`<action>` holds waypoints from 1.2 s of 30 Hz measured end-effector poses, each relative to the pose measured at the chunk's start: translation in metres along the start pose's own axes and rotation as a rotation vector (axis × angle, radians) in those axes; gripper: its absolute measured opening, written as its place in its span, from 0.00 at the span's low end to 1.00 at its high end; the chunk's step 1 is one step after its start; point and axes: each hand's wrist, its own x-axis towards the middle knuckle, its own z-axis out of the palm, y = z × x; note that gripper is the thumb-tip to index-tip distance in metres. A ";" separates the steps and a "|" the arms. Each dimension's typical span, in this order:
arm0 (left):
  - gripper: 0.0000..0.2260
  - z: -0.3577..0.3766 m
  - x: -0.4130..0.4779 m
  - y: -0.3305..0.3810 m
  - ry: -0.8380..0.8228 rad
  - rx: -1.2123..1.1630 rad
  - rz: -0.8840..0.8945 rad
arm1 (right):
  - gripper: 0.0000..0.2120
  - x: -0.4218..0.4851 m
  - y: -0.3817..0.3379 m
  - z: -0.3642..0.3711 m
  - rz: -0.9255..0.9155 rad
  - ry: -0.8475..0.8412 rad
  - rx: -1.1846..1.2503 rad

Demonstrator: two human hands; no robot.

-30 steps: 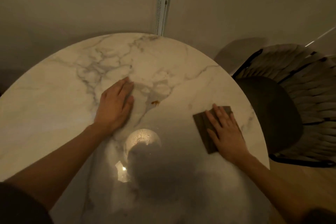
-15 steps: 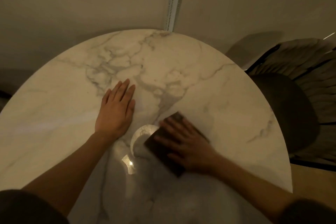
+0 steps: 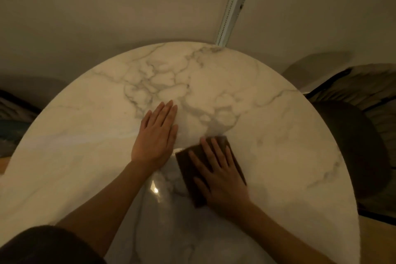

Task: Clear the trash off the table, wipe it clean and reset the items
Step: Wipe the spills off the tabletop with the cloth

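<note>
A round white marble table with grey veins fills the view. My right hand lies flat, fingers spread, pressing a folded dark brown cloth onto the tabletop near the middle. My left hand rests palm down on the bare marble just left of the cloth, fingers together and pointing away from me, holding nothing. No trash or other items show on the table.
A dark chair with a woven back stands at the table's right side. Another dark seat sits at the left edge. A pale wall with a vertical metal strip runs close behind the table.
My right hand slid the cloth from the table's right side leftward to the middle, over a small orange speck, which no longer shows. The left hand has stayed in place.
</note>
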 end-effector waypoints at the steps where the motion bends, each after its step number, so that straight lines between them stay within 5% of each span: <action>1: 0.26 0.000 0.000 0.000 0.002 -0.003 0.000 | 0.28 -0.022 0.002 0.000 -0.066 -0.041 -0.012; 5: 0.26 -0.001 0.002 0.000 0.000 -0.005 0.004 | 0.27 0.000 0.059 -0.012 -0.242 -0.063 -0.121; 8: 0.25 0.001 0.002 0.000 0.018 0.004 -0.001 | 0.28 0.083 0.100 -0.025 0.142 0.088 -0.079; 11: 0.25 0.002 0.001 -0.005 0.024 0.005 0.002 | 0.28 0.129 0.063 -0.022 0.488 0.152 0.044; 14: 0.25 0.001 -0.001 -0.008 0.028 0.017 0.006 | 0.28 0.070 0.005 -0.004 0.049 0.106 0.008; 16: 0.25 0.000 -0.002 -0.008 0.025 0.029 0.006 | 0.28 0.013 0.019 -0.001 -0.071 0.038 -0.020; 21: 0.25 0.002 -0.002 -0.001 0.030 0.035 0.003 | 0.27 -0.020 0.158 -0.027 0.459 0.091 -0.002; 24: 0.25 0.001 -0.003 -0.003 0.048 0.034 0.009 | 0.28 -0.009 0.173 -0.033 0.625 0.107 0.036; 30: 0.24 0.002 0.002 -0.003 0.079 0.060 0.030 | 0.30 -0.163 0.068 -0.002 0.290 0.007 0.041; 33: 0.24 0.007 0.001 0.000 0.077 0.083 0.039 | 0.30 -0.169 0.093 -0.005 0.116 -0.063 -0.002; 36: 0.24 0.007 0.002 0.003 0.084 0.103 0.030 | 0.29 -0.098 0.154 -0.024 0.196 0.010 0.047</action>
